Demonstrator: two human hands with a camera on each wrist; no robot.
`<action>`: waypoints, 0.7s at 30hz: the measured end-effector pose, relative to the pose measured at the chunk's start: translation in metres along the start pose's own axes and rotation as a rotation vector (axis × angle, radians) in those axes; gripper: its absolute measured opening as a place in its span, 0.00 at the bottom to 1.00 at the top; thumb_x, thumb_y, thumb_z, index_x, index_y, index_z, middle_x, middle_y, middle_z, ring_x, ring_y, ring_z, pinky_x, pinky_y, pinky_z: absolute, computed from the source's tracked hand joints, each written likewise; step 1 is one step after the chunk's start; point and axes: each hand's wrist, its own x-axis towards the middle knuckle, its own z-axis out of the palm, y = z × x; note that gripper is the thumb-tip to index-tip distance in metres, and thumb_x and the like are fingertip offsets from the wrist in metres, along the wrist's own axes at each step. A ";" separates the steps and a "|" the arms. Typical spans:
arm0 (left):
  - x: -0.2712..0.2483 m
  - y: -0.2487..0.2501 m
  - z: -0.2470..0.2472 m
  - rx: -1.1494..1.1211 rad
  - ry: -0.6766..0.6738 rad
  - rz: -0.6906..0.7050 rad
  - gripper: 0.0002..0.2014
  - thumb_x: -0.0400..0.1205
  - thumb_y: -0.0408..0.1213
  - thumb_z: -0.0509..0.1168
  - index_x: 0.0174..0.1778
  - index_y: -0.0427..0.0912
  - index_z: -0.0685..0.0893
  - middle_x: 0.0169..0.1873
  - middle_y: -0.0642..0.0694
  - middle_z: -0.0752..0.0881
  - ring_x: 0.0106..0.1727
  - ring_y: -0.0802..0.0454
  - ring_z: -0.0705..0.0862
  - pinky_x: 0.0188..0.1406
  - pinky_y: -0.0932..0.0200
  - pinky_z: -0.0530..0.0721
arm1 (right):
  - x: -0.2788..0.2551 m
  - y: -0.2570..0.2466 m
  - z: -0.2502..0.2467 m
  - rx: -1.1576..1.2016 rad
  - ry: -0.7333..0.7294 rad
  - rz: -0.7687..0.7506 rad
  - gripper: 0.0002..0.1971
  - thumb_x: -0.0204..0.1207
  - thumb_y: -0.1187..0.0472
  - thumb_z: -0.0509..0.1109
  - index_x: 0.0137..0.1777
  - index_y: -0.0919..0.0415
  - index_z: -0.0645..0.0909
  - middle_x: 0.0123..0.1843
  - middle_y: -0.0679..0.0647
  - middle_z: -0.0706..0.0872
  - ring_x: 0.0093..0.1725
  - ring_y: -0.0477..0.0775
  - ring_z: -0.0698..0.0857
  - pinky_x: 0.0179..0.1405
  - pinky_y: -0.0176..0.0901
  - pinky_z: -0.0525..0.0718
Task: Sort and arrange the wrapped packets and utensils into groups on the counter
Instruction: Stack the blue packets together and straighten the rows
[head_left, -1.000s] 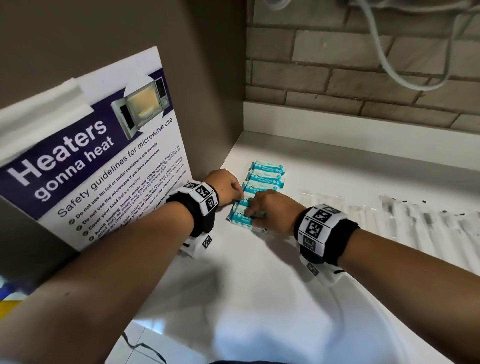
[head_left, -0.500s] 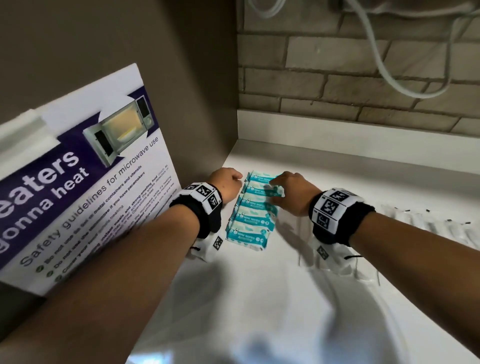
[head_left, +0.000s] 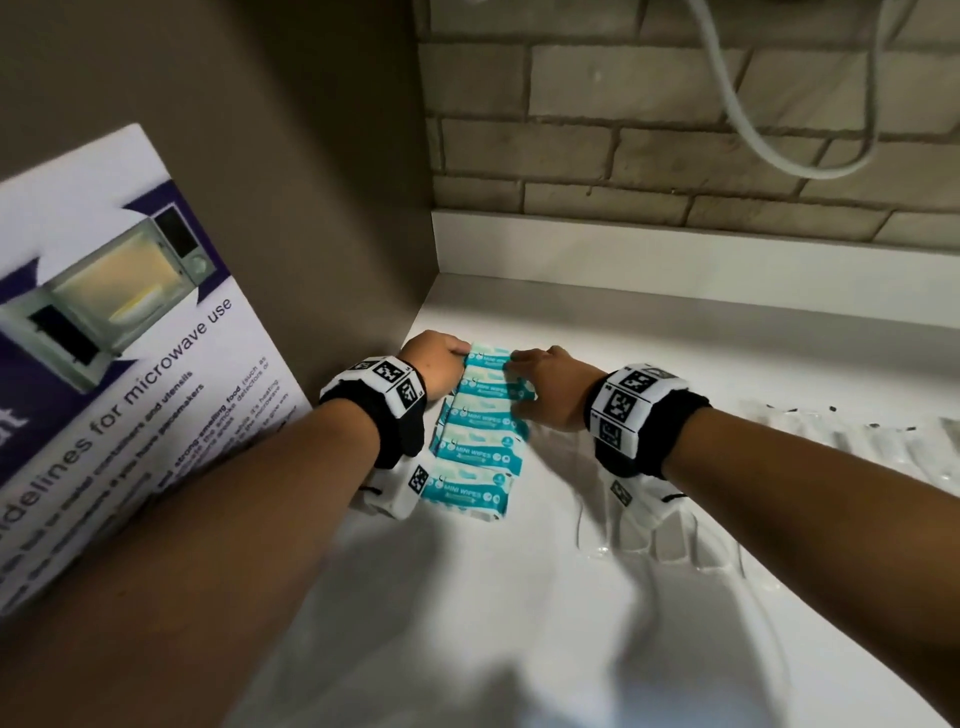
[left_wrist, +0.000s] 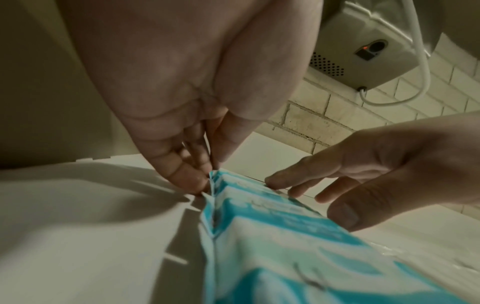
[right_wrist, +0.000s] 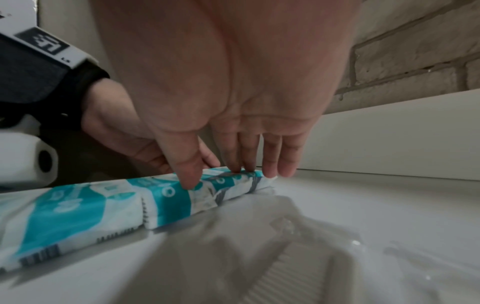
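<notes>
Teal-and-white wrapped mini wipes packets (head_left: 480, 431) are lying in one overlapping column on the white desk (head_left: 649, 364), near the corner. The left hand (head_left: 436, 364) is pinching the farthest packet's edge while the right hand (head_left: 550, 384), fingers straight, is pressing its other end. Clear-wrapped utensils (head_left: 883, 447), blurred, seem to be waiting to the right.

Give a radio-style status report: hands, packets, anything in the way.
Left hand pinching far packet's edge; right hand open, fingertips on the row's far end. Wipe packets lined up on counter. Wrapped utensils lie right, apart. Nothing blocking.
</notes>
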 end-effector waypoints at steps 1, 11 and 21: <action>0.000 0.000 0.000 0.010 -0.001 -0.001 0.14 0.84 0.25 0.59 0.54 0.42 0.89 0.58 0.40 0.89 0.55 0.42 0.88 0.64 0.45 0.84 | 0.000 0.000 0.000 -0.007 -0.004 0.002 0.18 0.80 0.49 0.64 0.67 0.53 0.77 0.71 0.53 0.76 0.68 0.60 0.73 0.66 0.57 0.78; 0.000 -0.001 0.001 -0.024 0.009 -0.032 0.18 0.84 0.23 0.57 0.63 0.38 0.87 0.56 0.39 0.89 0.55 0.38 0.89 0.62 0.44 0.86 | -0.003 -0.002 0.000 0.010 0.013 -0.004 0.19 0.81 0.51 0.63 0.71 0.50 0.75 0.76 0.54 0.73 0.72 0.63 0.71 0.68 0.59 0.76; -0.001 -0.003 -0.001 -0.068 -0.014 -0.061 0.15 0.83 0.25 0.61 0.61 0.40 0.87 0.57 0.39 0.89 0.55 0.38 0.89 0.64 0.44 0.85 | -0.005 -0.005 0.000 -0.013 -0.002 0.006 0.25 0.83 0.53 0.61 0.81 0.46 0.65 0.84 0.56 0.64 0.79 0.63 0.65 0.77 0.61 0.69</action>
